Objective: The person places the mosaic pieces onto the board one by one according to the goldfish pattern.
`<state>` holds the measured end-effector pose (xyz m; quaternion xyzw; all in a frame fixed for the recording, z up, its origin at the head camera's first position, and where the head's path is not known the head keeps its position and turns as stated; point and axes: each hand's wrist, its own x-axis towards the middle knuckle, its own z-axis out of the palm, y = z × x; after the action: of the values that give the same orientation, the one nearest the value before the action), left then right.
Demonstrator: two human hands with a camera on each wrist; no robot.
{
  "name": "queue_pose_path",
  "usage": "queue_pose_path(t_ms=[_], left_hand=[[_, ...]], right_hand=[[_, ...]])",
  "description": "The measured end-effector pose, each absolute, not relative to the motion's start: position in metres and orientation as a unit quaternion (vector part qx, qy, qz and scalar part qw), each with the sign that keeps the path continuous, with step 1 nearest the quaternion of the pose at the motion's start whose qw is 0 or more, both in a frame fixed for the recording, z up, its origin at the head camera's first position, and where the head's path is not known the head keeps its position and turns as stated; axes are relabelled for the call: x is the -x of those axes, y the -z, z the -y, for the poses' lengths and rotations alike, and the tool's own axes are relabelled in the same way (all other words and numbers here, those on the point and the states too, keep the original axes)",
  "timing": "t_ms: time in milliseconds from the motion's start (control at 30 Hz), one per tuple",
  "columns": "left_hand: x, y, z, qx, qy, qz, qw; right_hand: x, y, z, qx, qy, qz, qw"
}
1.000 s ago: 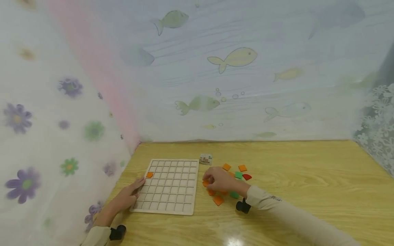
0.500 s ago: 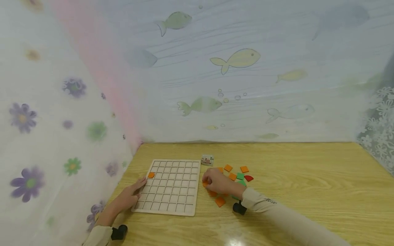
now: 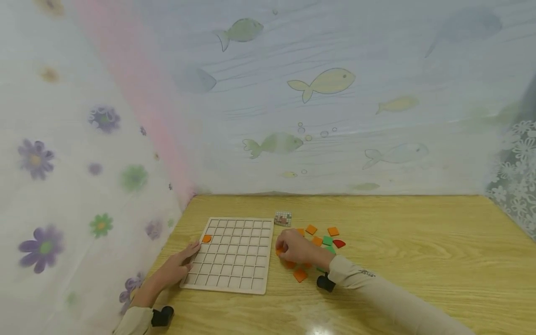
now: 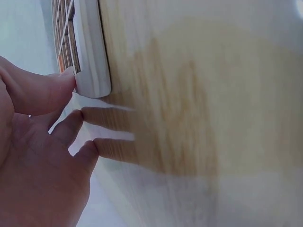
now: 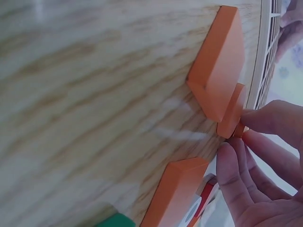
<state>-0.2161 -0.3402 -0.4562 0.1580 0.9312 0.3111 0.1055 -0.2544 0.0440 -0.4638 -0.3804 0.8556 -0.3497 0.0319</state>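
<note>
My left hand (image 3: 173,269) rests along the left edge of a pale gridded board (image 3: 232,256), its fingers fairly straight. The left wrist view shows the thumb (image 4: 42,90) touching the board's rim near a corner and other fingertips on the table. An orange rounded piece (image 3: 207,238) lies in a left-side cell of the board. To the right of the board, my right hand (image 3: 299,247) pinches a small orange piece (image 5: 240,130) at the table surface. Its full shape is hidden by the fingertips. Larger orange tiles (image 5: 220,66) lie beside those fingers.
Around the right hand lie several loose orange tiles (image 3: 299,275), green pieces (image 3: 327,240) and a red curved piece (image 3: 339,243). A small patterned card (image 3: 283,218) sits by the board's far right corner. Fabric walls (image 3: 335,153) border the wooden table (image 3: 410,242).
The right hand has drawn back slightly, showing more green and orange pieces, and its fingers stay at the orange piece. The left hand keeps its place at the board; the view has shifted slightly.
</note>
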Motion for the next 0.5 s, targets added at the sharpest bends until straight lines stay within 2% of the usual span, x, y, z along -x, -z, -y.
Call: queue_pose_path(t_ms=[500], left_hand=[[0.215,0.457,0.340,-0.155,-0.305,-0.934,0.100]], right_hand=[[0.256,0.453,-0.035,0.390,0.385,-0.835,0.038]])
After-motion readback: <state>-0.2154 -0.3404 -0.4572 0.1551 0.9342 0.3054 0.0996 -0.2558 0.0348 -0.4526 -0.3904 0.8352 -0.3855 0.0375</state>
